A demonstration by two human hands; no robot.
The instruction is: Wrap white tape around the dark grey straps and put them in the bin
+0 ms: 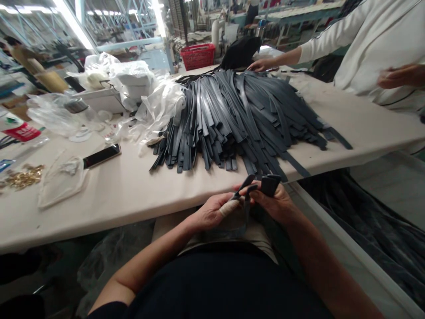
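My left hand (215,210) pinches a dark strap (245,182) close to its end, with a beige wrap (229,207) around one finger. Close beside it, my right hand (272,201) is closed on a small bundle of dark straps (270,184), their ends sticking up past the fingers. One more strap end (251,189) shows between the two hands; which hand grips it I cannot tell. Both hands are just in front of the table's near edge. Beyond them lies a large heap of flat dark grey straps (229,119), fanned toward me.
The beige table (133,195) carries a phone (102,156), clear plastic bags (159,110) and small gold-coloured metal parts (25,176) on the left. A red basket (198,56) stands behind. A co-worker's hand (260,64) reaches to the heap. Dark material fills a bin (375,230) at right.
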